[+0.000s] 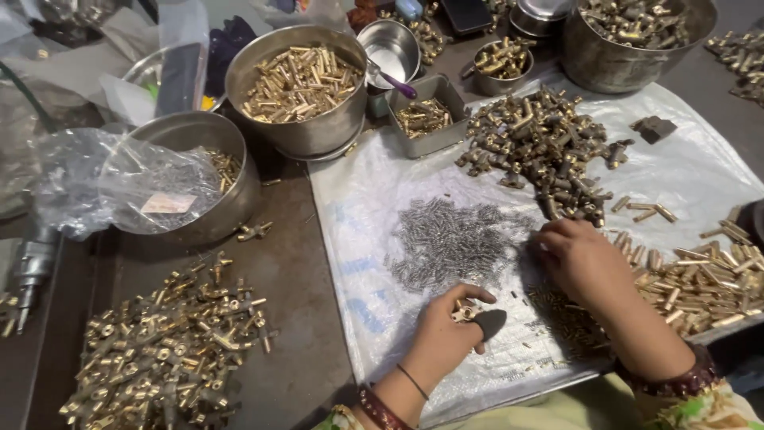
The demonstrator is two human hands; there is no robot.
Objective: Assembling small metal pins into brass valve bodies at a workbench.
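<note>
bench (294,271): dark top, carrying everything; a white sheet (684,171) is covering its right half.
big pot (629,36): top right, filled high with brass parts.
round pan (298,80): top centre, holding brass tubes, roughly full.
bowl (215,187): left, a clear bag (103,179) is slumping over it; a few brass bits showing inside.
fitting pile (171,350): bottom left on the bare bench, large heap of brass fittings with stems; looking like finished stock, my guess only.
body pile (541,143): upper sheet, dark brass bodies, big heap lying there, seemingly not yet worked.
tube pile (700,283): right edge of the sheet, brass tubes, plenty remaining.
spring pile (454,239): mid sheet, small grey metal pieces, plenty lying there.
square tray (426,115): small amount of brass bits inside.
left hand (446,330): resting on the sheet, fingers curling, pinching one small brass piece (463,312) between thumb and forefinger; a dark cap showing on one fingertip.
right hand (577,259): palm down, fingers reaching into the gap between the spring pile and the tube pile; cannot tell whether it is gripping anything.
progress: judging mid-way at most; one piece is being handled, supply heaps are outweighing what looks done.
</note>
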